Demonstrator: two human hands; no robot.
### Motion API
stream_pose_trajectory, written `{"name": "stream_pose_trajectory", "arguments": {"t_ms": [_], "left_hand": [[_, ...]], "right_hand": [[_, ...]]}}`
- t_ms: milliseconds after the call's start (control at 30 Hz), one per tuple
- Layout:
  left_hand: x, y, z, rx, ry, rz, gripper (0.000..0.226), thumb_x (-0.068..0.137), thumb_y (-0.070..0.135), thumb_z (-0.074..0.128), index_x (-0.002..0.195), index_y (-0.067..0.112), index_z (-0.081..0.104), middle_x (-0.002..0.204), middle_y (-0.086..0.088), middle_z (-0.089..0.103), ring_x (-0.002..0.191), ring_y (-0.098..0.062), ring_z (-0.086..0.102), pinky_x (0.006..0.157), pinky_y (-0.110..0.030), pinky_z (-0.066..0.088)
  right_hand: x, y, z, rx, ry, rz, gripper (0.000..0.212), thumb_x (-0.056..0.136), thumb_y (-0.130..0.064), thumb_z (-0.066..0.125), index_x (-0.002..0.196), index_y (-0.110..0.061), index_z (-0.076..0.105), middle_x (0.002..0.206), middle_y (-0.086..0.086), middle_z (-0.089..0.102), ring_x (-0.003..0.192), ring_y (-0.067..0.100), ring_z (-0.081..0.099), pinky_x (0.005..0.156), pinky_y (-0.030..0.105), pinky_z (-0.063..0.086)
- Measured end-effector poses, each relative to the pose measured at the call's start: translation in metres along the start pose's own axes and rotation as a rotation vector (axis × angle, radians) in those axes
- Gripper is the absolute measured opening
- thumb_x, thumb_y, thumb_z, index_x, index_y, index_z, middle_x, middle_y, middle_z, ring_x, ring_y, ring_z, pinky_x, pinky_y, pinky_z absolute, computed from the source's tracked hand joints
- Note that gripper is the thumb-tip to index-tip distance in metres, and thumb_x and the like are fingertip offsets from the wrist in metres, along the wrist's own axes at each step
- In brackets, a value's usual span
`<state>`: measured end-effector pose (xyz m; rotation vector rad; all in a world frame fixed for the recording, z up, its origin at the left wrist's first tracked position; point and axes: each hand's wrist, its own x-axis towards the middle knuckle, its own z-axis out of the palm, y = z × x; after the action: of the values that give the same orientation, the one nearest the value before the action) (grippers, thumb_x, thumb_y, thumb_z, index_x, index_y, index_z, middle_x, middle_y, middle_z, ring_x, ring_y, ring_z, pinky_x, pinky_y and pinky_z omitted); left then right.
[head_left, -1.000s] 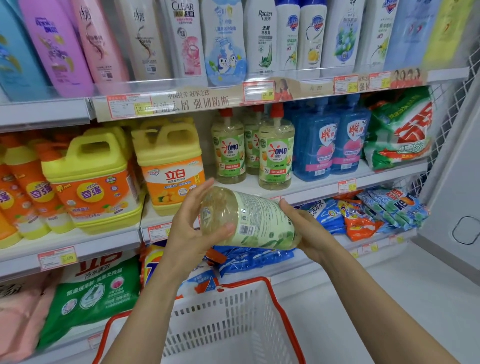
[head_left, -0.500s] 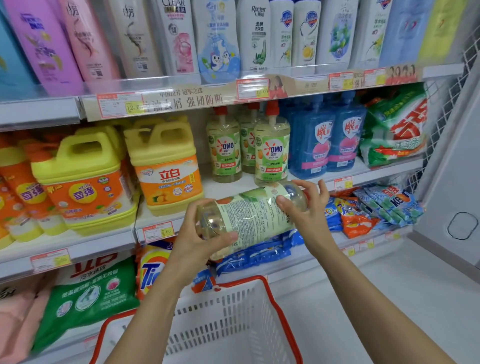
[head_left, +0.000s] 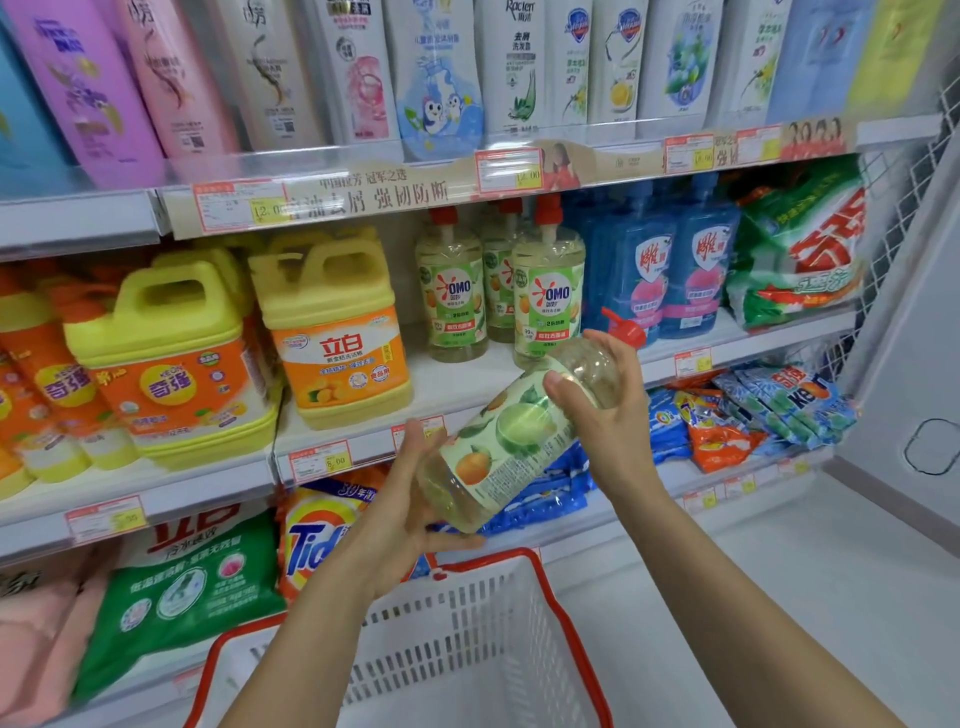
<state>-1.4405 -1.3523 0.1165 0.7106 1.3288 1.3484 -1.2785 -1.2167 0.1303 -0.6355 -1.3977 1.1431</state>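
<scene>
A clear dish-soap bottle (head_left: 511, 441) with a green fruit label and a red pump cap is held tilted in front of the shelves, cap up and to the right. My right hand (head_left: 610, 415) grips its upper part near the neck. My left hand (head_left: 402, 514) cups the bottle's base from below and the left, fingers curved round it. The bottle hangs above a white shopping basket (head_left: 545, 582) with a red rim, at the bottom of the view.
Matching OMO bottles (head_left: 548, 296) stand on the middle shelf (head_left: 457, 384) behind. Yellow jugs (head_left: 332, 332) sit to the left, blue bottles (head_left: 660, 270) and a green bag (head_left: 800, 249) to the right. Shampoo bottles fill the top shelf; bagged detergents lie on the lowest.
The bottle has turned from lying nearly level to tilted cap-up toward the shelf, its fruit label now facing me. My right hand rose with the neck; my left stayed at the base.
</scene>
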Motion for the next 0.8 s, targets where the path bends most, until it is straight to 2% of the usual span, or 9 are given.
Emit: {"name": "stream_pose_trajectory", "arguments": {"t_ms": [133, 300, 367, 433, 500, 567, 633, 733, 800], "left_hand": [[0.004, -0.015, 0.003, -0.278, -0.061, -0.194, 0.074, 0.065, 0.042, 0.08, 0.13, 0.014, 0.057, 0.119, -0.018, 0.068, 0.108, -0.037, 0.066, 0.087, -0.056, 0.055], [0.01, -0.011, 0.005, -0.172, 0.14, 0.089, 0.07, 0.055, 0.037, 0.086, 0.118, 0.031, 0.057, 0.107, -0.01, 0.072, 0.091, -0.03, 0.073, 0.07, -0.043, 0.06], [0.01, -0.009, 0.005, -0.083, 0.235, 0.193, 0.071, 0.048, 0.038, 0.088, 0.112, 0.039, 0.057, 0.105, -0.006, 0.07, 0.084, -0.021, 0.074, 0.062, -0.032, 0.059], [0.011, -0.009, 0.004, 0.004, 0.288, 0.285, 0.076, 0.043, 0.04, 0.088, 0.112, 0.041, 0.055, 0.107, 0.002, 0.068, 0.083, -0.008, 0.072, 0.057, -0.024, 0.056], [0.01, -0.011, 0.004, 0.084, 0.293, 0.334, 0.08, 0.041, 0.044, 0.088, 0.113, 0.041, 0.053, 0.109, 0.008, 0.066, 0.084, 0.002, 0.069, 0.056, -0.018, 0.054], [0.01, -0.014, 0.002, 0.158, 0.266, 0.351, 0.08, 0.044, 0.045, 0.087, 0.114, 0.042, 0.05, 0.113, 0.01, 0.063, 0.086, 0.007, 0.067, 0.057, -0.015, 0.053], [0.011, -0.016, 0.002, 0.144, 0.223, 0.312, 0.076, 0.05, 0.045, 0.085, 0.116, 0.041, 0.049, 0.12, 0.004, 0.06, 0.089, -0.005, 0.07, 0.06, -0.019, 0.055], [0.012, -0.023, 0.009, 0.208, 0.15, 0.254, 0.08, 0.056, 0.042, 0.083, 0.128, 0.039, 0.048, 0.122, 0.003, 0.062, 0.096, -0.012, 0.069, 0.071, -0.026, 0.059], [0.017, -0.032, 0.019, 0.251, 0.052, 0.257, 0.07, 0.06, 0.029, 0.087, 0.123, 0.031, 0.057, 0.115, 0.009, 0.069, 0.101, -0.01, 0.068, 0.076, -0.023, 0.057]], "right_hand": [[-0.004, 0.001, -0.001, -0.066, -0.052, -0.064, 0.06, 0.074, -0.031, 0.075, 0.13, -0.029, 0.052, 0.134, 0.008, 0.051, 0.12, 0.022, 0.057, 0.099, 0.049, 0.051], [-0.004, 0.012, 0.003, 0.01, -0.018, 0.032, 0.074, 0.078, -0.037, 0.067, 0.141, -0.031, 0.03, 0.145, 0.006, 0.036, 0.127, 0.023, 0.05, 0.105, 0.041, 0.048], [-0.003, 0.017, 0.008, 0.131, -0.012, 0.18, 0.08, 0.084, -0.034, 0.072, 0.143, -0.034, 0.018, 0.146, 0.007, 0.042, 0.128, 0.027, 0.053, 0.105, 0.048, 0.048], [-0.002, 0.021, 0.013, 0.227, -0.009, 0.344, 0.092, 0.08, -0.039, 0.079, 0.142, -0.037, 0.011, 0.141, 0.004, 0.052, 0.123, 0.026, 0.059, 0.092, 0.043, 0.057], [-0.001, 0.019, 0.013, 0.246, -0.032, 0.443, 0.098, 0.067, -0.048, 0.08, 0.142, -0.031, 0.02, 0.133, 0.001, 0.06, 0.114, 0.024, 0.066, 0.072, 0.031, 0.059], [0.003, 0.02, 0.008, 0.273, -0.076, 0.429, 0.064, 0.074, -0.04, 0.078, 0.13, -0.022, 0.052, 0.115, 0.005, 0.072, 0.1, 0.024, 0.072, 0.063, 0.028, 0.058], [0.005, 0.019, 0.002, 0.285, -0.085, 0.399, 0.032, 0.084, -0.025, 0.074, 0.115, -0.02, 0.067, 0.105, 0.008, 0.076, 0.092, 0.024, 0.074, 0.065, 0.032, 0.059], [0.011, 0.016, -0.011, 0.308, -0.085, 0.398, 0.052, 0.085, -0.02, 0.072, 0.132, -0.007, 0.054, 0.12, 0.019, 0.068, 0.107, 0.036, 0.068, 0.091, 0.05, 0.056], [0.016, 0.009, -0.024, 0.261, -0.115, 0.404, 0.07, 0.078, -0.036, 0.075, 0.137, -0.008, 0.049, 0.125, 0.017, 0.066, 0.113, 0.034, 0.066, 0.097, 0.05, 0.053]]}}
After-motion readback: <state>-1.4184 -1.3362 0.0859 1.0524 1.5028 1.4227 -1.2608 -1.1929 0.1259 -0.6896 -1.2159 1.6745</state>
